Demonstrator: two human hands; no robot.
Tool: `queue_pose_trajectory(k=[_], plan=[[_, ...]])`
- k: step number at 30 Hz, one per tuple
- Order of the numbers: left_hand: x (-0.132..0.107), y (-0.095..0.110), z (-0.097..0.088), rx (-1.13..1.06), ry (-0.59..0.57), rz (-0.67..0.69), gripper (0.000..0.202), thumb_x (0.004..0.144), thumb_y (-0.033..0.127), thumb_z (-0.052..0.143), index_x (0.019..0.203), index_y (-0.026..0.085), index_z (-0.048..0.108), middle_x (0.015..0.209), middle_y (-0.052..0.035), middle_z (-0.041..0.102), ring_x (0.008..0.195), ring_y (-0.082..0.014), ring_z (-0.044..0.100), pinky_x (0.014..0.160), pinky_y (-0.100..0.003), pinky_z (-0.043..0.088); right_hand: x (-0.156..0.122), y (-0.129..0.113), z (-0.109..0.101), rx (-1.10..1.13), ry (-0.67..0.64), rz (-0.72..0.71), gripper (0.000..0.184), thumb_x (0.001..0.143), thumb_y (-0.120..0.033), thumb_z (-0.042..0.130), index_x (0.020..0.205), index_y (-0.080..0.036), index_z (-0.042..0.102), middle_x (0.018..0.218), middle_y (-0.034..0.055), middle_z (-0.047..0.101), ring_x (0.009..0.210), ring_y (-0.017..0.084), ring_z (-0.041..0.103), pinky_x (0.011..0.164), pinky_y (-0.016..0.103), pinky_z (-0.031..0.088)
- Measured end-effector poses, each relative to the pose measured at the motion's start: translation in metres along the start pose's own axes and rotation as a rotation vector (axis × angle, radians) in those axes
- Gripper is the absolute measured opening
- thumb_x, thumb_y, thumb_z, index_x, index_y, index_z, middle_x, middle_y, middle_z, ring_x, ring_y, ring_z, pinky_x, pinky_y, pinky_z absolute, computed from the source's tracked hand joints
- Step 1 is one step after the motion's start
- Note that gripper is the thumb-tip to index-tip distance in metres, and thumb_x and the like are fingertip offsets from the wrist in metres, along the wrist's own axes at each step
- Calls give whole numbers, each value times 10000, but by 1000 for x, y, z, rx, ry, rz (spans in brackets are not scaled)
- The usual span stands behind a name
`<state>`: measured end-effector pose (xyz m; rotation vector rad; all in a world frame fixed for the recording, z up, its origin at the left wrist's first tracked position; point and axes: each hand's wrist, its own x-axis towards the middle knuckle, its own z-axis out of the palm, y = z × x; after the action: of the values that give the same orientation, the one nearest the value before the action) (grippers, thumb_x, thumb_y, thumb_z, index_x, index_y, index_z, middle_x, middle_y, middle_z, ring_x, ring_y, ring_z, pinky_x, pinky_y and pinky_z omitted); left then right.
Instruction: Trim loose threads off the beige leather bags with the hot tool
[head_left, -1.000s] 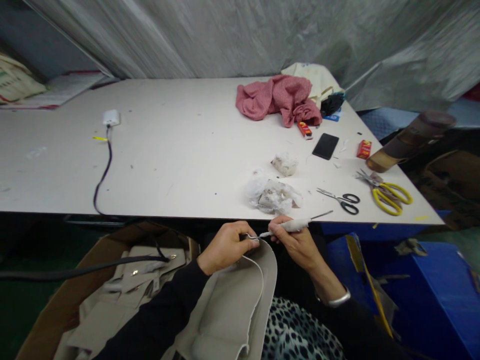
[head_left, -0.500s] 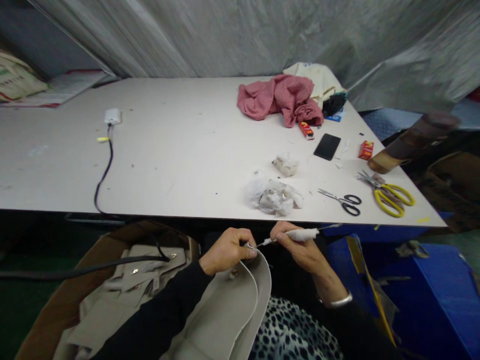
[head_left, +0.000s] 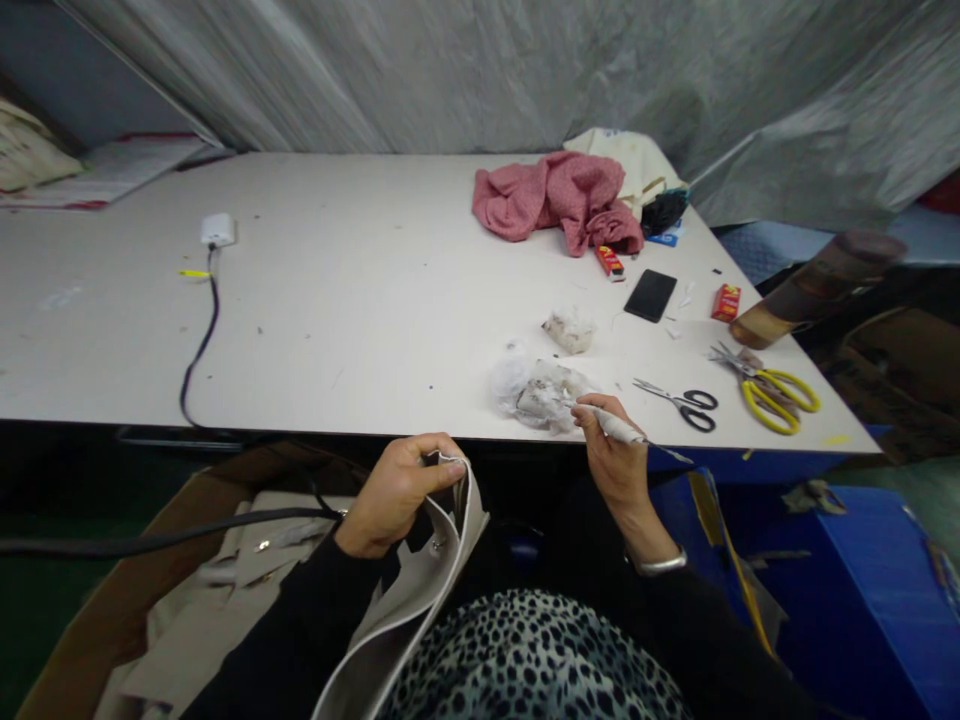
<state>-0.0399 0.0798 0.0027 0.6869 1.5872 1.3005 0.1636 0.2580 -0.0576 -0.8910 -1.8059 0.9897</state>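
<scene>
Fingers (head_left: 450, 447) of the left hand (head_left: 394, 495) are clamped on the top edge of a pale beige piece (head_left: 471, 520), which hangs in front of the bench (head_left: 360, 300) beside the patterned cloth (head_left: 540, 650) over the lap. And over on the right, the right hand (head_left: 619, 470) has its fingers closed around a slim tool with a wrapped grip (head_left: 619, 427), well apart from that piece! One end is at the crumpled plastic bundle (head_left: 544, 390) by the bench edge; whether they touch, I can't tell. A thin rod juts out the other way. Beyond it lie black-handled scissors (head_left: 694, 410), then a yellow-handled cutter (head_left: 784, 395). Down left, a cardboard box (head_left: 94, 640) holds more beige pieces (head_left: 199, 630).
</scene>
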Motion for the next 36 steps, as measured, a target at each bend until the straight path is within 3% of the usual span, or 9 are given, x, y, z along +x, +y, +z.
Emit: queue_pose_trajectory(k=[4, 8, 11, 14, 19, 23, 27, 30, 36], plan=[[-5, 17, -9, 49, 50, 78, 173, 749, 301, 776, 704, 156, 692, 700, -17, 670, 652, -150, 588, 651, -263, 460, 3, -1, 2, -84, -22, -72, 221, 1018, -395, 588, 1002, -193, 677, 915, 51, 706, 856, 207, 671, 830, 341, 522], [7, -1, -12, 283, 169, 90, 148, 757, 299, 758, 725, 158, 723, 694, -12, 692, 690, -162, 609, 718, -274, 462, 8, 1, 4, -306, -86, -257, 253, 1023, -397, 591, 1057, -172, 703, 1023, 113, 747, 974, 254, 694, 912, 375, 517], [14, -18, -15, 252, 221, 80, 162, 720, 303, 764, 698, 153, 709, 679, -6, 677, 679, -156, 596, 710, -270, 449, 13, 3, 3, -449, -123, -339, 288, 1021, -418, 594, 1075, -165, 721, 1039, 128, 761, 962, 271, 702, 900, 390, 519], [11, -23, -17, 192, 184, 83, 173, 728, 297, 757, 677, 147, 686, 673, -5, 658, 669, -147, 582, 707, -268, 445, 17, 6, 0, -400, -83, -329, 293, 1006, -449, 616, 1038, -184, 739, 1029, 107, 774, 937, 264, 715, 878, 385, 536], [-1, -13, -15, 241, 75, 129, 141, 786, 267, 737, 717, 151, 700, 738, -24, 687, 738, -166, 614, 762, -282, 467, 13, -3, -4, -351, -86, -330, 236, 983, -426, 657, 1038, -216, 751, 1035, 96, 781, 946, 270, 708, 892, 401, 527], [-6, -5, -12, 257, 31, 122, 114, 771, 254, 753, 734, 156, 708, 783, -33, 711, 765, -175, 633, 765, -286, 473, -5, -35, 0, -56, -76, -158, 177, 985, -391, 655, 1000, -232, 730, 997, 77, 760, 941, 250, 694, 903, 392, 527], [-6, 2, -8, 306, -18, 67, 118, 771, 263, 743, 735, 155, 713, 758, -32, 703, 738, -174, 620, 723, -282, 466, -23, -63, 8, 339, -322, 97, 199, 1000, -414, 630, 940, -240, 706, 836, 22, 720, 816, 202, 687, 802, 337, 545], [-6, 8, -6, 348, -77, 51, 118, 788, 270, 732, 758, 155, 729, 770, -34, 705, 748, -174, 618, 720, -278, 463, -28, -69, 10, 384, -458, 142, 210, 989, -422, 651, 929, -228, 705, 810, 10, 694, 788, 183, 663, 770, 315, 521], [-6, 16, -4, 329, -162, 37, 108, 777, 250, 738, 749, 146, 730, 786, -42, 699, 762, -176, 625, 722, -278, 476, -24, -70, 9, 357, -526, 118, 236, 995, -432, 640, 919, -218, 703, 804, 4, 663, 768, 161, 623, 739, 294, 489]])
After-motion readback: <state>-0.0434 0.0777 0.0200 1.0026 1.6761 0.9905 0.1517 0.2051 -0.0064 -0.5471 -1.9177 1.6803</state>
